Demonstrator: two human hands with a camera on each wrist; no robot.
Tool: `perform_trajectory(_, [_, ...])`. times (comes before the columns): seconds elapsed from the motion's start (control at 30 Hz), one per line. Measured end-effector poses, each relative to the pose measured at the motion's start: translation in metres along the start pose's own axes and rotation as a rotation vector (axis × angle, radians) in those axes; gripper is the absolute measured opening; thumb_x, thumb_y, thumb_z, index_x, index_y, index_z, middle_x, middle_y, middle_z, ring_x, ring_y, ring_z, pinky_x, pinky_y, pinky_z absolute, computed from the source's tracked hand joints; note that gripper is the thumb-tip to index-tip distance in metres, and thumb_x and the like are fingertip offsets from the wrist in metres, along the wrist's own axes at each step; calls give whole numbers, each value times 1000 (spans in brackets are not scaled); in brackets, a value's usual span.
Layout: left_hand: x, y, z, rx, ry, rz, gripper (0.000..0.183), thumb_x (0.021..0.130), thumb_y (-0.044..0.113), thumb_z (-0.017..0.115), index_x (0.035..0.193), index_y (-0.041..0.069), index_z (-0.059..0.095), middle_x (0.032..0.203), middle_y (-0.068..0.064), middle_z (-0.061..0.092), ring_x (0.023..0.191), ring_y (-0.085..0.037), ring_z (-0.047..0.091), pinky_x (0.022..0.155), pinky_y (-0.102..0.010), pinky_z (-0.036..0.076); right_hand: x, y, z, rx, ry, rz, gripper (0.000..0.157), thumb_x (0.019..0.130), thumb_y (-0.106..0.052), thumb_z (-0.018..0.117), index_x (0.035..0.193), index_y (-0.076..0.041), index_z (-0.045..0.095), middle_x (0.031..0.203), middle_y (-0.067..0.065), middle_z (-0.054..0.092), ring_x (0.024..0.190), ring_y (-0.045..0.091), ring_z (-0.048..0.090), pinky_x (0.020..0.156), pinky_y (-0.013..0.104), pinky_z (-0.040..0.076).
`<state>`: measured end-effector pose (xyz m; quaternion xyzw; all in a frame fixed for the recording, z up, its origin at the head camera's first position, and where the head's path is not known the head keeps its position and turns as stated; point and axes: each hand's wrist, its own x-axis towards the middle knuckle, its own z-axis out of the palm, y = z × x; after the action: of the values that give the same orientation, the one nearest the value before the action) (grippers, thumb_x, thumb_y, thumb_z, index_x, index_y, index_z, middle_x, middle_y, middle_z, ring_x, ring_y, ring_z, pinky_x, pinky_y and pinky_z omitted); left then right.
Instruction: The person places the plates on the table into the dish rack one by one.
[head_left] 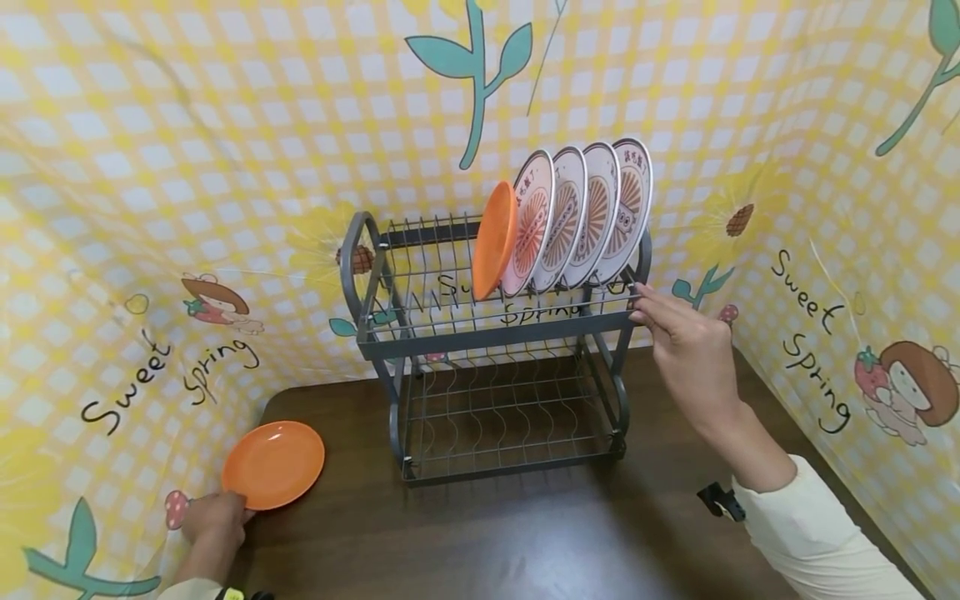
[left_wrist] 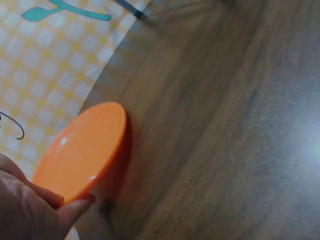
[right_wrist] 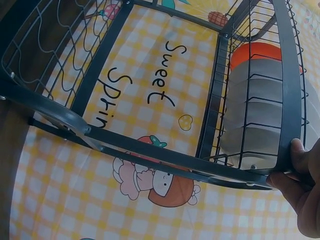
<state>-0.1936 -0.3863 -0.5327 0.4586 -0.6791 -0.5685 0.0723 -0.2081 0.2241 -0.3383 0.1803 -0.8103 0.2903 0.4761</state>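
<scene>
My left hand (head_left: 216, 523) pinches the near rim of an orange plate (head_left: 274, 464) at the table's left side. In the left wrist view the plate (left_wrist: 82, 152) is tilted, with the thumb on one face and the fingers on the other. My right hand (head_left: 693, 354) grips the front right corner of the upper tier of a dark grey two-tier dish rack (head_left: 495, 335). On that tier, another orange plate (head_left: 495, 242) stands on edge, left of several white patterned plates (head_left: 531, 223). In the right wrist view, thumb and fingers (right_wrist: 299, 159) hold the rack's corner.
The rack's lower tier (head_left: 502, 417) has wavy wire dividers over the brown wooden table (head_left: 487, 533). Yellow checked cloth (head_left: 285, 108) covers the walls behind and on both sides. A black strap piece (head_left: 722, 502) is by the right sleeve.
</scene>
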Motion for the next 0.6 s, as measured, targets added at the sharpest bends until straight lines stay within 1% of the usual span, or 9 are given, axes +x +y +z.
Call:
perform_trajectory(0.07, [-2, 0, -1, 3, -13, 53, 41, 83, -13, 57, 123, -22, 53, 59, -4, 56, 43, -9, 60, 42, -30, 55, 0, 1, 0, -14, -8, -7, 15, 89, -4, 76, 102, 3, 80, 113, 16, 77, 102, 34, 76, 94, 25, 56])
perform_trajectory(0.17, [-5, 1, 0, -7, -14, 123, 47, 83, -12, 58, 129, -22, 54, 57, -1, 58, 44, -6, 60, 42, -28, 56, 0, 1, -1, -3, -3, -1, 14, 88, -2, 77, 101, 4, 80, 113, 17, 76, 101, 36, 76, 96, 13, 52])
perform_trajectory(0.27, [-7, 6, 3, -45, 20, 187, 48, 85, -12, 58, 132, -20, 55, 66, -7, 63, 45, -2, 61, 44, -26, 57, 0, 2, -1, -6, -5, 1, 14, 88, -1, 77, 100, 5, 79, 113, 18, 76, 100, 37, 76, 98, 6, 47])
perform_trajectory(0.33, [-11, 10, 3, -32, 20, 209, 49, 89, -8, 58, 137, -17, 55, 92, -17, 70, 46, 1, 61, 46, -23, 58, 1, 1, -1, -2, -4, 0, 14, 88, 0, 77, 100, 5, 79, 112, 18, 76, 100, 38, 76, 98, 5, 46])
perform_trajectory(0.4, [-17, 16, 1, -50, 23, 217, 50, 91, -7, 59, 141, -14, 53, 119, -31, 68, 47, 3, 62, 49, -22, 59, 1, 1, 0, -7, -13, -8, 14, 88, -1, 77, 100, 5, 80, 112, 18, 76, 100, 37, 76, 99, 5, 46])
perform_trajectory(0.43, [-21, 20, 0, -47, 26, 219, 50, 92, -5, 60, 142, -12, 53, 130, -27, 65, 48, 4, 63, 51, -22, 60, 1, 1, 0, 2, -9, -7, 14, 87, -1, 77, 100, 5, 80, 112, 18, 76, 100, 37, 76, 98, 5, 47])
perform_trajectory(0.5, [-30, 27, -4, -38, -9, 221, 52, 95, 0, 61, 145, -9, 51, 122, -14, 73, 51, 8, 63, 55, -20, 61, 0, 1, 0, 0, -12, -11, 14, 88, -2, 77, 100, 5, 80, 112, 18, 77, 100, 37, 76, 98, 6, 47])
perform_trajectory(0.57, [-39, 36, -7, -95, -24, 229, 54, 95, -1, 63, 147, -9, 49, 90, -2, 79, 55, 10, 64, 58, -20, 62, 0, 2, 0, -7, -10, -12, 14, 88, -2, 78, 100, 4, 80, 112, 17, 77, 100, 37, 76, 98, 6, 47])
perform_trajectory(0.6, [-43, 41, -8, -106, -27, 239, 55, 95, 0, 63, 147, -8, 48, 78, 12, 75, 56, 11, 64, 59, -20, 62, 1, 2, -1, -13, -8, -12, 15, 88, -2, 78, 100, 4, 80, 112, 17, 77, 100, 37, 76, 98, 7, 48])
